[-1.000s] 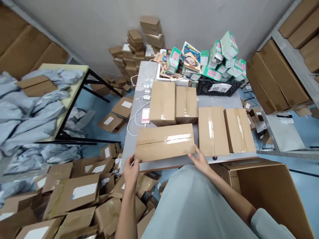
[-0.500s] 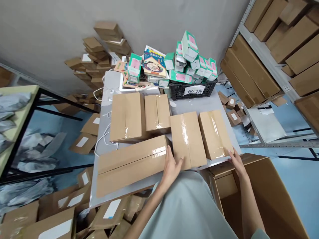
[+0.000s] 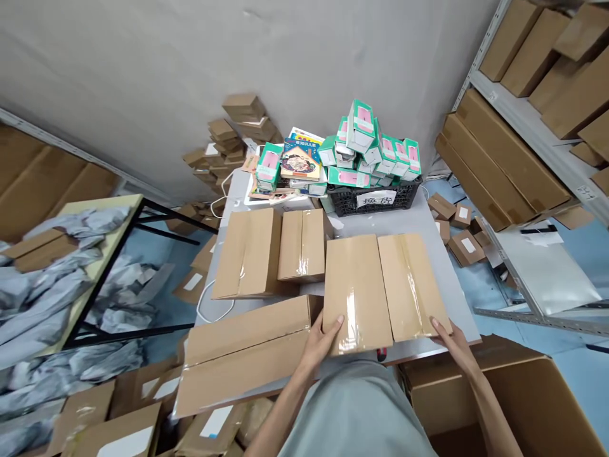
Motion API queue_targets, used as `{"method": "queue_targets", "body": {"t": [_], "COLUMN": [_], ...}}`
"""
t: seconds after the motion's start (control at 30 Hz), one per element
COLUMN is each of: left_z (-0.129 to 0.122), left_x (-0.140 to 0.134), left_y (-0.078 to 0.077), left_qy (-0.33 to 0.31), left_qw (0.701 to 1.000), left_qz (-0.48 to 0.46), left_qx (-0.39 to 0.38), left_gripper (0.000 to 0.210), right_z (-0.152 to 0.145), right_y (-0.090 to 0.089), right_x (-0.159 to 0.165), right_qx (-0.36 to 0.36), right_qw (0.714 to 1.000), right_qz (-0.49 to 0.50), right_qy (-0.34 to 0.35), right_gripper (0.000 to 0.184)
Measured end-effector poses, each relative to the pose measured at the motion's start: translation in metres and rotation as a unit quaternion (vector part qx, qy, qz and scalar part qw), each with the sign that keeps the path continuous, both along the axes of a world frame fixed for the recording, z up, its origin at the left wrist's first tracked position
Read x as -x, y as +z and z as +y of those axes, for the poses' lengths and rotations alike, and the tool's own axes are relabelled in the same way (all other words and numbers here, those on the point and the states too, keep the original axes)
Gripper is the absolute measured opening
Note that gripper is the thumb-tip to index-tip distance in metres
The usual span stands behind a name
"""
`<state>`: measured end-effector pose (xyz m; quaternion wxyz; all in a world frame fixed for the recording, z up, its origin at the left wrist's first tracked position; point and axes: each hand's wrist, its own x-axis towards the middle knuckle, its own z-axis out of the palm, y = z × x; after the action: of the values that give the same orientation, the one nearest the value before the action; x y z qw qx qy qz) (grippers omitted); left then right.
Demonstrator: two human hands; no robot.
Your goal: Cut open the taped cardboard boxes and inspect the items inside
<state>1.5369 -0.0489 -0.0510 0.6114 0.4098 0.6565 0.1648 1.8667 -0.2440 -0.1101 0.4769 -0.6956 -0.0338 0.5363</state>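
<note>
Under a grey wall [image 3: 143, 70], in a room heaped with parcels, the tabletop [image 3: 413, 223] carries five taped cartons. A second ago both hands were on the long carton [image 3: 247, 349], at the near left corner; now they have moved to the pair by the near right corner. The middle carton [image 3: 359, 285] and right-hand carton [image 3: 412, 282] touch side by side where a narrow gap showed, which to my eye makes one block of the two. The left hand [image 3: 318, 339] is half closed on the middle carton, thumb on top; the right hand [image 3: 451, 343] does likewise at the right-hand carton's outer corner, its fingers partly hidden. Towards the far right corner, the paper sign [image 3: 375, 199] on a black crate [image 3: 406, 200] reads 换货; I can't read the white labels [image 3: 216, 421] below the near edge
</note>
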Motion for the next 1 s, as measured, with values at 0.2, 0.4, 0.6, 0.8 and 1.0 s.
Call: {"method": "queue_targets", "body": {"t": [0.2, 0.4, 0.6, 0.8, 1.0], "left_z": [0.072, 0.139, 0.123, 0.033, -0.006], "left_x": [-0.042, -0.088, -0.054, 0.123, 0.272], "left_y": [0.014, 0.007, 0.005, 0.055, 0.067], "left_qy": [-0.071, -0.083, -0.103, 0.005, 0.097], "left_qw": [0.984, 0.951, 0.926, 0.853, 0.833], "left_qz": [0.011, 0.147, 0.175, 0.342, 0.49], "left_qx": [-0.162, -0.26, -0.317, -0.393, -0.241], "left_gripper": [0.079, 0.077, 0.085, 0.077, 0.084], "right_z": [0.089, 0.187, 0.187, 0.091, 0.057], "right_y": [-0.007, -0.024, -0.058, -0.087, -0.092], "right_x": [-0.05, -0.075, -0.043, 0.097, 0.174], "right_qx": [-0.052, -0.102, -0.028, 0.148, 0.22], "right_qw": [0.998, 0.993, 0.986, 0.93, 0.899], "right_qz": [0.014, -0.036, -0.117, -0.134, -0.186], "right_qy": [0.02, 0.048, 0.111, 0.308, 0.331], "right_gripper": [0.074, 0.071, 0.079, 0.069, 0.044]}}
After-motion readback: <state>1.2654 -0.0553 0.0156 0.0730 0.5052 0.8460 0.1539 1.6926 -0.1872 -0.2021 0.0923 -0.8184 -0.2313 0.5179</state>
